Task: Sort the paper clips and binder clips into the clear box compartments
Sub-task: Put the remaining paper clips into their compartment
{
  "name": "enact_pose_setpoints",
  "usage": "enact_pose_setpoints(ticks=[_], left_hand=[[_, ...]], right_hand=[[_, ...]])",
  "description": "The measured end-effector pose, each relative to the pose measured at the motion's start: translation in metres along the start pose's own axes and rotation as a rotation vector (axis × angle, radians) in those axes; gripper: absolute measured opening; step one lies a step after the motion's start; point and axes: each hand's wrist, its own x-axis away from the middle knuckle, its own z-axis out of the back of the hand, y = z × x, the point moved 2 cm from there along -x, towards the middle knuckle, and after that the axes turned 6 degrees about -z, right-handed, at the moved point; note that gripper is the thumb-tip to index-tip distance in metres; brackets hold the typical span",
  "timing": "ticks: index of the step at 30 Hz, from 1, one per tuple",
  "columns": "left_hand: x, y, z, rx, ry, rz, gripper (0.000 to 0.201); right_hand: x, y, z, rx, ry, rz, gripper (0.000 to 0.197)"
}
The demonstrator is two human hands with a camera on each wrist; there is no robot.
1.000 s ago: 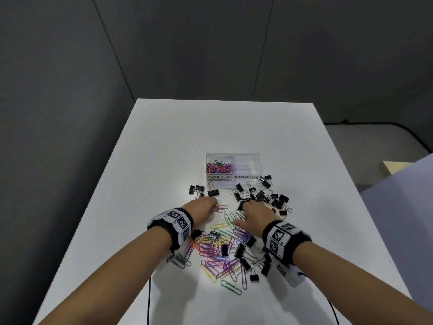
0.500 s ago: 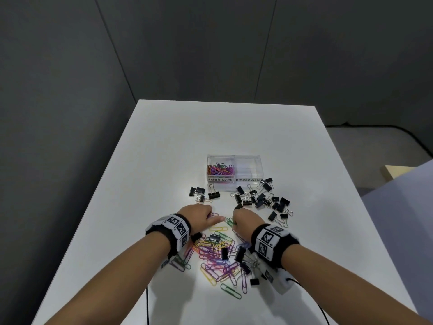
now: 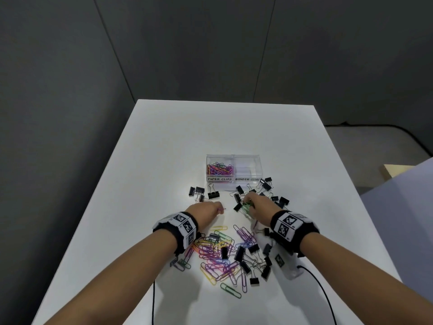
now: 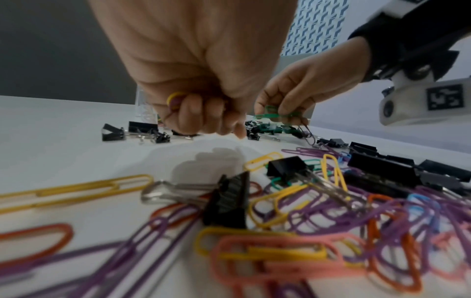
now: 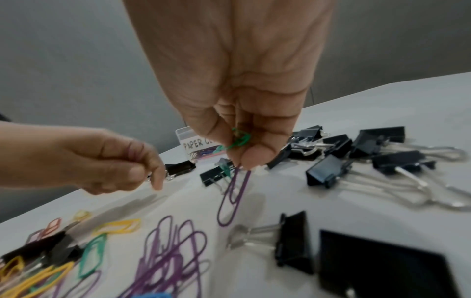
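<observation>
Both hands have lifted off the heap with clips; the right hand [image 3: 259, 205] now pinches green paper clips [image 5: 238, 141] in its fingers, a purple one dangling; the left hand [image 3: 206, 211] curls round a few more; the clear box [image 3: 248, 158] sits just beyond, its binder side apparently empty, so delivery seems next.

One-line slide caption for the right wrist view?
Right hand pinches green and purple paper clips above scattered binder clips.

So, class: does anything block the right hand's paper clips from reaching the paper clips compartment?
Nothing visible does. The right hand holds green and purple paper clips above scattered binder clips; the compartment is open-topped.
</observation>
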Motion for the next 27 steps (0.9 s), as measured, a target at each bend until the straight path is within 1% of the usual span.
enact_pose_setpoints(ticks=[1, 4, 7, 9, 11, 14, 16, 18, 21, 24, 25, 27], left_hand=[[0.001, 0.002, -0.001, -0.017, -0.004, -0.006, 0.03], [0.001, 0.007, -0.006, -0.101, -0.074, -0.023, 0.039], [-0.001, 0.009, -0.009, -0.136, -0.103, -0.041, 0.029], [-0.002, 0.01, -0.008, -0.165, -0.097, -0.055, 0.027], [-0.002, 0.01, -0.009, -0.206, -0.085, -0.068, 0.029], [-0.001, 0.008, -0.009, -0.226, -0.064, -0.082, 0.03], [0.0, 0.008, -0.006, -0.18, -0.045, -0.079, 0.028], [0.0, 0.008, -0.003, -0.112, -0.033, -0.061, 0.025], [-0.002, 0.005, -0.004, -0.067, -0.056, -0.064, 0.03], [-0.006, 0.006, -0.006, -0.032, -0.111, -0.056, 0.037], [-0.006, 0.009, -0.005, -0.007, -0.123, -0.055, 0.038], [-0.006, 0.02, -0.003, -0.004, -0.126, -0.076, 0.038]], right_hand=[[-0.001, 0.003, 0.003, -0.035, 0.005, -0.024, 0.023], [-0.003, 0.01, 0.007, -0.142, 0.027, -0.074, 0.022], [-0.003, 0.013, 0.006, -0.208, 0.057, -0.054, 0.018], [-0.002, 0.012, 0.003, -0.227, 0.055, -0.03, 0.018], [-0.003, 0.013, -0.001, -0.212, 0.043, -0.011, 0.022], [-0.006, 0.017, -0.003, -0.132, 0.031, -0.028, 0.035], [-0.007, 0.021, -0.003, -0.098, 0.014, -0.054, 0.039], [-0.006, 0.026, -0.003, -0.079, 0.001, -0.047, 0.041], [-0.002, 0.031, -0.001, -0.06, 0.018, -0.009, 0.039], [0.001, 0.035, 0.0, -0.076, 0.025, 0.005, 0.026], [0.002, 0.036, 0.0, -0.046, 0.025, 0.011, 0.022], [0.003, 0.037, -0.004, 0.058, 0.024, 0.034, 0.019]])
